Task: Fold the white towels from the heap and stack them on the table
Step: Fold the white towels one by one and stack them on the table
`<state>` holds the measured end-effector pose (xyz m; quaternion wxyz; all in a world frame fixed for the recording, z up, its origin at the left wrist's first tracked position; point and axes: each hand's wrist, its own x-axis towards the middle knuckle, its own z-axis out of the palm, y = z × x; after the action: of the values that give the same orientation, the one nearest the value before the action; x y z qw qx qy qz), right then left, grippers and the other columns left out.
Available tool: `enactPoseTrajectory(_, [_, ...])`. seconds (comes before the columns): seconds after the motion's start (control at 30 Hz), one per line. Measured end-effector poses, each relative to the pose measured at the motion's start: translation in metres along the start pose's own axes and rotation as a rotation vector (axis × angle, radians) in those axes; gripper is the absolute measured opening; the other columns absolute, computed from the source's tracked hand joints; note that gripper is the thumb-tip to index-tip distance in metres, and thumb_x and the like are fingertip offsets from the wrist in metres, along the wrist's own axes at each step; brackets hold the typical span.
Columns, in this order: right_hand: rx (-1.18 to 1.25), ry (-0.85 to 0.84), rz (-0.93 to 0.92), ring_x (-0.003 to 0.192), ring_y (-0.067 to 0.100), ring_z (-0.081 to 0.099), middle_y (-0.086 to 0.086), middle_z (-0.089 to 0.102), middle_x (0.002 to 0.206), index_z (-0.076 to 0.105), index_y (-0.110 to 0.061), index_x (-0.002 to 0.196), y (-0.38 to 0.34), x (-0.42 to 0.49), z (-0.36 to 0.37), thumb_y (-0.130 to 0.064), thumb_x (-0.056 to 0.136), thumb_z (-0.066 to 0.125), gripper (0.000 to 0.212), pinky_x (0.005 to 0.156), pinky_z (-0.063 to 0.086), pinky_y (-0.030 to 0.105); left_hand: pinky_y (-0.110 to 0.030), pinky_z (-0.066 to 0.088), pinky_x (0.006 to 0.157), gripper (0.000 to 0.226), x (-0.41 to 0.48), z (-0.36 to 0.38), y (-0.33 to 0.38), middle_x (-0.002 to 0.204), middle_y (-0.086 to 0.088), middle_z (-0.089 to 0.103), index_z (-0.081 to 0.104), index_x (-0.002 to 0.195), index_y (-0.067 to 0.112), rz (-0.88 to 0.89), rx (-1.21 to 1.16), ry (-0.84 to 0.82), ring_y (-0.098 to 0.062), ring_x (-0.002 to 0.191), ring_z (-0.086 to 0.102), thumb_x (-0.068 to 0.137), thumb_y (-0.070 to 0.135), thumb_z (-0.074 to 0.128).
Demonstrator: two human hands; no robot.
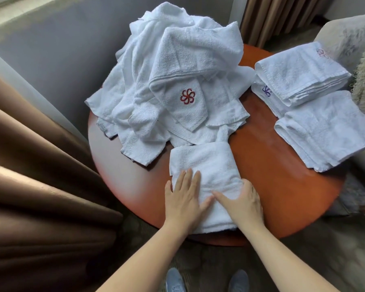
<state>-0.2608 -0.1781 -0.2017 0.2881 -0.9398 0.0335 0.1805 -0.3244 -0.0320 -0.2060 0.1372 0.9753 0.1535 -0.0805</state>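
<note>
Pressing a folded towel (204, 171) with the left hand (183, 197), fingers straight and grasping nothing. Resting the right hand (240, 203) on its right edge, fingers bent, grasp unclear. Lies at the table's (272, 186) near rim, touching the heap (173, 81), long axis pointing away toward it. White, nubbly, layered.

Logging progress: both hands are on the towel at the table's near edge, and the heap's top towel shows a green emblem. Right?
Not quite. The head view shows the emblem on the top towel of the heap is red, not green. The rest holds: the left hand and right hand are on the towel at the near edge of the table.
</note>
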Motion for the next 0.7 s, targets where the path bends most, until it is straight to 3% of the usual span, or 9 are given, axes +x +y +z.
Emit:
enactPoseTrajectory(0.07, [-0.015, -0.134, 0.035, 0.119, 0.029, 0.052, 0.007, 0.057, 0.126, 0.045, -0.012, 0.129, 0.000, 0.010, -0.011, -0.065, 0.064, 0.075, 0.089, 0.092, 0.043, 0.035, -0.044, 0.045, 0.077, 0.055, 0.006, -0.005, 0.001, 0.104, 0.002, 0.066, 0.065, 0.109, 0.020, 0.049, 0.065, 0.167, -0.019, 0.094, 0.063, 0.086, 0.058, 0.032])
enactPoseTrajectory(0.13, [-0.023, -0.274, -0.005, 0.111, 0.024, 0.055, 0.001, 0.059, 0.116, 0.050, -0.018, 0.124, 0.001, 0.022, -0.026, -0.050, 0.067, 0.080, 0.072, 0.087, 0.044, 0.032, -0.037, 0.037, 0.066, 0.021, 0.014, -0.013, 0.002, 0.075, 0.003, 0.059, 0.059, 0.078, 0.019, 0.118, 0.140, 0.256, -0.021, 0.066, 0.060, 0.082, 0.033, 0.044])
enactPoseTrajectory(0.2, [-0.076, -0.375, -0.087, 0.110, 0.020, 0.057, -0.003, 0.062, 0.115, 0.053, -0.027, 0.126, -0.002, 0.036, -0.046, -0.026, 0.072, 0.078, 0.060, 0.085, 0.045, 0.030, -0.034, 0.029, 0.066, 0.013, 0.022, -0.036, 0.006, 0.084, -0.002, 0.063, 0.057, 0.080, 0.017, 0.151, 0.177, 0.051, -0.027, 0.075, 0.062, 0.080, 0.014, 0.045])
enactPoseTrajectory(0.3, [-0.139, -0.383, -0.237, 0.109, 0.021, 0.061, -0.001, 0.068, 0.112, 0.063, -0.033, 0.118, -0.015, 0.049, -0.067, -0.003, 0.073, 0.056, 0.054, 0.086, 0.049, 0.029, -0.030, 0.033, 0.065, 0.024, 0.031, -0.051, 0.014, 0.099, -0.004, 0.066, 0.064, 0.090, 0.018, 0.091, 0.098, -0.268, -0.029, 0.091, 0.059, 0.083, 0.010, 0.043])
enactPoseTrajectory(0.37, [-0.304, -0.308, -0.331, 0.113, 0.024, 0.057, 0.000, 0.064, 0.119, 0.060, -0.027, 0.121, -0.025, 0.052, -0.066, -0.007, 0.078, 0.050, 0.048, 0.093, 0.044, 0.032, -0.028, 0.031, 0.058, 0.019, 0.032, -0.054, 0.020, 0.085, -0.003, 0.063, 0.059, 0.077, 0.019, 0.092, -0.014, -0.176, -0.027, 0.078, 0.052, 0.079, 0.011, 0.042])
enactPoseTrajectory(0.43, [-0.458, -0.220, -0.412, 0.118, 0.024, 0.049, -0.001, 0.056, 0.126, 0.051, -0.026, 0.128, -0.027, 0.053, -0.053, -0.013, 0.081, 0.048, 0.049, 0.103, 0.032, 0.034, -0.029, 0.032, 0.056, 0.019, 0.034, -0.048, 0.028, 0.074, 0.000, 0.059, 0.057, 0.072, 0.017, 0.139, -0.137, 0.177, -0.024, 0.072, 0.048, 0.074, 0.017, 0.038])
enactPoseTrajectory(0.5, [-0.465, -0.168, -0.436, 0.120, 0.024, 0.045, -0.001, 0.053, 0.125, 0.049, -0.024, 0.130, -0.021, 0.050, -0.039, -0.022, 0.079, 0.041, 0.051, 0.111, 0.023, 0.037, -0.032, 0.041, 0.066, 0.029, 0.042, -0.037, 0.035, 0.080, 0.002, 0.062, 0.063, 0.081, 0.016, 0.189, -0.136, 0.374, -0.022, 0.079, 0.054, 0.071, 0.024, 0.037])
enactPoseTrajectory(0.6, [-0.315, 0.045, -0.537, 0.106, 0.030, 0.057, 0.003, 0.064, 0.108, 0.062, -0.013, 0.119, -0.004, 0.043, -0.020, -0.033, 0.074, 0.032, 0.057, 0.109, 0.027, 0.048, -0.041, 0.043, 0.086, 0.037, 0.049, -0.013, 0.038, 0.088, 0.003, 0.065, 0.065, 0.093, 0.018, 0.138, -0.095, 0.262, -0.022, 0.089, 0.061, 0.083, 0.036, 0.035])
enactPoseTrajectory(0.7, [-0.288, 0.175, -0.596, 0.099, 0.026, 0.061, 0.001, 0.068, 0.102, 0.066, -0.011, 0.113, 0.011, 0.041, -0.010, -0.040, 0.083, 0.036, 0.052, 0.106, 0.028, 0.045, -0.050, 0.042, 0.095, 0.042, 0.046, 0.010, 0.027, 0.085, 0.004, 0.062, 0.063, 0.092, 0.018, 0.106, -0.043, 0.218, -0.021, 0.087, 0.060, 0.091, 0.045, 0.030])
